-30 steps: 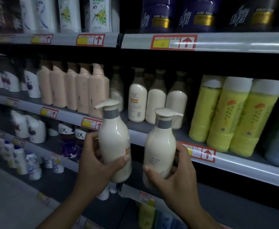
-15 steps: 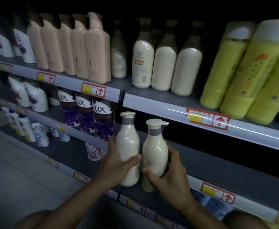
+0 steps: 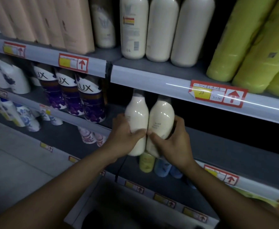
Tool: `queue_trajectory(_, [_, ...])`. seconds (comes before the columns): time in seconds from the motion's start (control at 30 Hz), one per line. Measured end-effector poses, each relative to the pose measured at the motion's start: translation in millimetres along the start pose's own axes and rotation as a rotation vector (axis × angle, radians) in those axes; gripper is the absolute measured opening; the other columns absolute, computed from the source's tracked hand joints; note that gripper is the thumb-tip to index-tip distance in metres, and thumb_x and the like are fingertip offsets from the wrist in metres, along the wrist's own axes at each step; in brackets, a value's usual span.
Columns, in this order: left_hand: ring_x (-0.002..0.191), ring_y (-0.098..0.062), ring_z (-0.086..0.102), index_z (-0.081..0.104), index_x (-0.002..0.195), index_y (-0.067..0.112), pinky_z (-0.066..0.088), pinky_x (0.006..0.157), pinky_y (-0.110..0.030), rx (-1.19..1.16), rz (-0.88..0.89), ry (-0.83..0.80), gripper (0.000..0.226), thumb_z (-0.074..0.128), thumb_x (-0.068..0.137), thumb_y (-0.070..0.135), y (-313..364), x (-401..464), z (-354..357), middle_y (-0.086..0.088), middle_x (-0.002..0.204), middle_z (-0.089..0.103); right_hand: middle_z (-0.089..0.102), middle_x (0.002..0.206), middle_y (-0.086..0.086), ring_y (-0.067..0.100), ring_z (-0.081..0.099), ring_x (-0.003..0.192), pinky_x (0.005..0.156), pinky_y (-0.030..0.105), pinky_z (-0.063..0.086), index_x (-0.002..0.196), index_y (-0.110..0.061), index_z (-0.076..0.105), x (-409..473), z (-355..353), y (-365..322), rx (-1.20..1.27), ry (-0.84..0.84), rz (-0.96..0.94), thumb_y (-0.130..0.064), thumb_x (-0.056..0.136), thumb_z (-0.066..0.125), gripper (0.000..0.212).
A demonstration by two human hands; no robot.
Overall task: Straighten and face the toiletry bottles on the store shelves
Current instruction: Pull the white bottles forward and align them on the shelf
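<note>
Store shelves (image 3: 152, 76) hold rows of bottles. Purple bottles (image 3: 79, 100) stand at the left. Next, the left hand (image 3: 123, 138) grips one cream bottle (image 3: 136, 119), and the right hand (image 3: 173, 142) grips the other cream bottle (image 3: 161, 119). Both stand upright, touching side by side, tops up under the shelf above.

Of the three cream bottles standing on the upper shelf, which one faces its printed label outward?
The leftmost cream bottle, next to the peach bottles' side: it shows a striped red and yellow patch, text and barcode. The other two show plain surfaces.
</note>
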State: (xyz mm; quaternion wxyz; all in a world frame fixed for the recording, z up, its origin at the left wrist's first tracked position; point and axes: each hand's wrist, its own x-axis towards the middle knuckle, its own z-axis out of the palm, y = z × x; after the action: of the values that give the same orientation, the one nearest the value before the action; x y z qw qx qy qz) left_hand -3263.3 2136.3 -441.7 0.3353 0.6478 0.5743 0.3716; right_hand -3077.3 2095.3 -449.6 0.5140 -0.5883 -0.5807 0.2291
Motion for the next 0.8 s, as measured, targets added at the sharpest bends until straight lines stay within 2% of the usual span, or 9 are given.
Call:
queue_trajectory(0.03, [0.105,-0.01,0.063,0.056,0.118,0.023,0.056,0.09,-0.036,-0.006,0.016,0.039,0.065,0.083,0.067,0.054,3,5,1,0.002,0.116,0.061,0.063,0.11,-0.023,-0.011,0.064,0.1,0.075,0.01,0.053,0.126,-0.029,0.045,6,-1,1,-0.003,0.012,0.004,-0.048,0.072,0.089,0.073])
queue_trajectory(0.1, [0.088,0.002,0.064,0.063,0.103,0.027,0.056,0.077,-0.026,-0.009,0.038,0.108,0.053,0.092,0.063,0.047,12,15,1,0.011,0.098,0.063,0.065,0.106,-0.016,-0.002,0.067,0.095,0.075,0.024,0.059,0.12,-0.024,0.047,19,-4,5,0.0,0.036,0.017,-0.047,0.073,0.09,0.068])
queue_trajectory(0.17, [0.092,-0.006,0.062,0.064,0.113,0.023,0.056,0.082,-0.029,0.026,0.056,0.183,0.069,0.094,0.057,0.053,17,26,4,0.007,0.104,0.057,0.063,0.104,-0.014,0.0,0.067,0.093,0.075,0.031,0.06,0.113,-0.022,0.047,30,-5,10,0.003,0.05,0.035,-0.044,0.073,0.091,0.064])
queue_trajectory(0.23, [0.101,-0.014,0.061,0.061,0.123,0.024,0.056,0.089,-0.036,0.044,0.099,0.255,0.091,0.089,0.047,0.066,15,35,11,0.003,0.113,0.053,0.062,0.107,-0.014,-0.001,0.066,0.098,0.079,0.029,0.059,0.113,-0.023,0.047,38,-4,19,-0.001,0.058,0.046,-0.044,0.072,0.093,0.064])
queue_trajectory(0.37, [0.099,-0.013,0.058,0.055,0.115,0.025,0.052,0.086,-0.033,0.027,0.129,0.273,0.087,0.093,0.045,0.058,4,48,33,0.003,0.111,0.053,0.063,0.12,-0.003,0.011,0.066,0.111,0.093,0.042,0.059,0.117,-0.027,0.049,44,3,44,-0.031,0.083,0.068,-0.062,0.065,0.088,0.074])
queue_trajectory(0.47, [0.098,-0.013,0.058,0.054,0.114,0.024,0.049,0.081,-0.029,0.013,0.138,0.29,0.088,0.09,0.043,0.062,-5,56,43,-0.001,0.112,0.057,0.062,0.12,-0.001,0.014,0.064,0.112,0.092,0.045,0.058,0.119,-0.025,0.049,45,7,51,-0.074,0.104,0.062,-0.063,0.066,0.087,0.076])
queue_trajectory(0.57, [0.102,-0.012,0.057,0.051,0.115,0.024,0.049,0.083,-0.029,0.037,0.148,0.193,0.087,0.09,0.047,0.061,-11,62,42,-0.002,0.116,0.057,0.061,0.119,0.001,0.013,0.063,0.108,0.089,0.043,0.058,0.118,-0.024,0.047,42,7,49,-0.129,0.106,0.05,-0.055,0.07,0.089,0.071])
queue_trajectory(0.7, [0.109,-0.013,0.064,0.05,0.128,0.029,0.055,0.092,-0.035,0.035,0.131,0.015,0.076,0.09,0.064,0.031,-19,63,29,0.004,0.123,0.064,0.055,0.126,0.001,0.016,0.06,0.113,0.093,0.043,0.057,0.126,-0.022,0.042,35,5,49,-0.23,0.083,0.052,-0.047,0.07,0.088,0.076])
queue_trajectory(0.8, [0.106,-0.007,0.067,0.056,0.132,0.022,0.057,0.092,-0.03,0.032,0.134,-0.014,0.069,0.091,0.072,0.023,-26,58,23,0.007,0.12,0.07,0.057,0.13,0.0,0.015,0.061,0.115,0.094,0.04,0.057,0.133,-0.02,0.041,32,3,50,-0.245,0.08,0.096,-0.046,0.069,0.09,0.085])
